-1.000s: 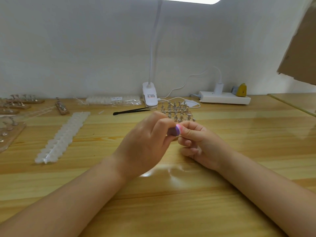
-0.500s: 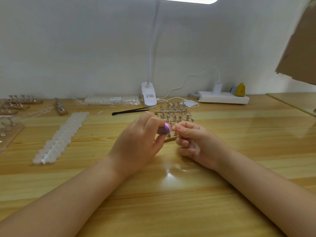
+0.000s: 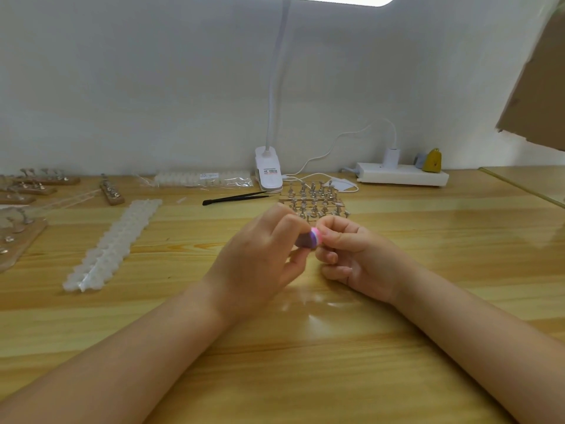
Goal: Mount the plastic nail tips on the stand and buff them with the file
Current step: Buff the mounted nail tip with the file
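nail tips, if the right hand (image 3: 354, 255) has one, cannot be made out here: its curled thumb and forefinger are pressed together just beside the file (image 3: 310, 241), and whatever sits between them is hidden. the file is a short block with purple, white and pink layers at its end, gripped in the curled fingers of the left hand (image 3: 260, 261), its layered end touching the right fingertips (image 3: 328, 237). both hands meet above the middle of the wooden table (image 3: 305, 362), forearms reaching in from the near edge. just behind them stands the stand (image 3: 315, 201), a wooden block set with rows of small metal holders. black tweezers (image 3: 235, 198) lie to its left, near the white clip base of a lamp (image 3: 269, 175). a long strip of white nail tips (image 3: 113, 246) runs along the left side of the table, with a clear packet of more tips (image 3: 201, 179) by the wall. further wooden stands (image 3: 21, 231) sit at the far left, and a white power strip (image 3: 402, 177) lies at the back right.
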`<state>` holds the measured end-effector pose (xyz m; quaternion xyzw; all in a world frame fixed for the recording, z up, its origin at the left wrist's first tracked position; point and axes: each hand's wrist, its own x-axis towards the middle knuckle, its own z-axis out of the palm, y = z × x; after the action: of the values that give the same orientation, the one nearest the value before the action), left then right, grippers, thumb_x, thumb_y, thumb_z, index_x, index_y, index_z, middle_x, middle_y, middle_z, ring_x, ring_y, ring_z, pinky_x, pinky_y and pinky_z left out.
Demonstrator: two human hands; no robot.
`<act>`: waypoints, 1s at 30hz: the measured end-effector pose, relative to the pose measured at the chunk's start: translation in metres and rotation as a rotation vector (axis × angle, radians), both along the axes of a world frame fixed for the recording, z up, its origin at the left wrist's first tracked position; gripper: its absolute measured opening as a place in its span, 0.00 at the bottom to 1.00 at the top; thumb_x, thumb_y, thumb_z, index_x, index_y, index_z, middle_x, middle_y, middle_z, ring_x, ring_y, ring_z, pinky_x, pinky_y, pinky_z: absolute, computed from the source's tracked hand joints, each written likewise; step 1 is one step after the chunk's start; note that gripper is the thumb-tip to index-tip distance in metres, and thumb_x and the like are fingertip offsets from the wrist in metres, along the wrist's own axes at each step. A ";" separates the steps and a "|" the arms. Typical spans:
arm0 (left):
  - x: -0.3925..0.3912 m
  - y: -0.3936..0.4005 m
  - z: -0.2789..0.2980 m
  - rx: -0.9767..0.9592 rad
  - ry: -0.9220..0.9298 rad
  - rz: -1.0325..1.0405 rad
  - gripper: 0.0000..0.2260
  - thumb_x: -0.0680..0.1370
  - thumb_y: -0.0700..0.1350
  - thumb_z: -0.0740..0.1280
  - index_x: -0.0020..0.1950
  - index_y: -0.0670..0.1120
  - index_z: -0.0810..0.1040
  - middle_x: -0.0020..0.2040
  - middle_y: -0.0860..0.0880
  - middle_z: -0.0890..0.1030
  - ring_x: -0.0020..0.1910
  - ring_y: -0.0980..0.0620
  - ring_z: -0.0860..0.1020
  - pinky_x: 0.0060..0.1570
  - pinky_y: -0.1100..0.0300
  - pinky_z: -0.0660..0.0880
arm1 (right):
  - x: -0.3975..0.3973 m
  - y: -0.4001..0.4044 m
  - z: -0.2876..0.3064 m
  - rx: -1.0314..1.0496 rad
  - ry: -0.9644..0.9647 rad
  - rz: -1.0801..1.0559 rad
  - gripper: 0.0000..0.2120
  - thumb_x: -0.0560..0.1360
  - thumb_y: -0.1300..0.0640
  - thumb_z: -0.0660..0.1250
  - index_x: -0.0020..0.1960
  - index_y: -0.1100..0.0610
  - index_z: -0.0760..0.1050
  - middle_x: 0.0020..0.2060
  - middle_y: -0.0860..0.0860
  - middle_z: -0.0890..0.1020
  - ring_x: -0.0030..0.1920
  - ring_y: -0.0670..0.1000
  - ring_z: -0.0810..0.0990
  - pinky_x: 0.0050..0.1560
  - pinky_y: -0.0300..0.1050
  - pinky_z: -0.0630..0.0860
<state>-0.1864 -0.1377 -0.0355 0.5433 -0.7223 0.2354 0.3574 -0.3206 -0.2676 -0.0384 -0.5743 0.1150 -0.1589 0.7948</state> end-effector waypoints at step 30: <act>0.008 -0.001 -0.004 0.094 0.374 -0.024 0.08 0.72 0.46 0.72 0.50 0.46 0.85 0.41 0.50 0.84 0.41 0.49 0.80 0.43 0.46 0.75 | 0.001 0.007 0.004 -0.148 0.097 0.013 0.09 0.71 0.54 0.66 0.45 0.60 0.76 0.26 0.45 0.71 0.24 0.42 0.65 0.21 0.32 0.59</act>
<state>-0.1782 -0.1390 -0.0397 0.5850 -0.6599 0.0924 0.4623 -0.3200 -0.2603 -0.0340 -0.6391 0.1376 -0.1338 0.7448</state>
